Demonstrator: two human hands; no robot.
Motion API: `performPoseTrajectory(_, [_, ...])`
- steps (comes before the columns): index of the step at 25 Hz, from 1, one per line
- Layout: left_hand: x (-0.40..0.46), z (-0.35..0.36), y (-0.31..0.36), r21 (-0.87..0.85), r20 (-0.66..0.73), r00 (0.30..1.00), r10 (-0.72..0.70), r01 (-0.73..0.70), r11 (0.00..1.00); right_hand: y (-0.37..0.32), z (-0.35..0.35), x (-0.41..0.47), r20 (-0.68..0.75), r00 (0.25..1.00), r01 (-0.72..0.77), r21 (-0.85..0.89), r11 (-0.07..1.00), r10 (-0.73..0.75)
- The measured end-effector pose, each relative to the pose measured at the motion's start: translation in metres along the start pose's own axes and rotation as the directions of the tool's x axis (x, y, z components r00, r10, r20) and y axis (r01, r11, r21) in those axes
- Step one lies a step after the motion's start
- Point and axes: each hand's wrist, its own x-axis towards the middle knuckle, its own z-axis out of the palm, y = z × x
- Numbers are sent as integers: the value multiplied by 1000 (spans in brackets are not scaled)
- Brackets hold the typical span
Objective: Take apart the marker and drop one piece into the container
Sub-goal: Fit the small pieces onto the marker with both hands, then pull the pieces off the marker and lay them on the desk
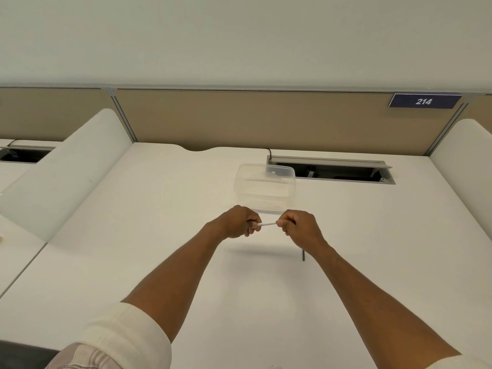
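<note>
Two bare hands, left hand [241, 222] and right hand [298, 226], clamp opposite ends of a slim white plastic marker [267, 224] above the white desk [159, 222], near a clear rectangular plastic container [265, 186]; light, stiff, probably slippery, it is best gripped at cap and barrel.

Left hand [239, 222] and right hand [299, 227] grip a white marker [267, 224] by its ends; clear container [265, 190] just beyond.

A white desk [159, 235] runs to a tan partition panel [253, 118] at the far edge, under a plain pale wall [239, 35], with rounded white side dividers left [69, 166] and right [463, 145], an open cable tray [330, 170] set far right, and a blue sign [423, 101] reading 214.
</note>
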Motion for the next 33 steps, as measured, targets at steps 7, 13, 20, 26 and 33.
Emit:
performPoseTrajectory(7, [-6, -3, -26, -11, -37, 996, -76, 76, 997, 18, -25, 0, -7, 995, -103, -18, 995, 103])
performPoseTrajectory(13, [-4, 7, -29, -6, -140, 984, -108, 108, 994, 28, 0, -5, 6, 970, -243, -75, 967, 244])
performPoseTrajectory(20, [-4, 12, -41, 14, -230, 958, -169, 176, 984, 33, 29, -4, -100, 929, -365, -103, 925, 355])
performPoseTrajectory(26, [-5, 22, -54, 26, -220, 955, -200, 211, 977, 39, 50, -3, -179, 880, -467, -172, 867, 439])
performPoseTrajectory(33, [1, 12, -70, 88, -205, 957, -206, 228, 970, 43, 71, -2, -216, 892, -451, -339, 826, 398])
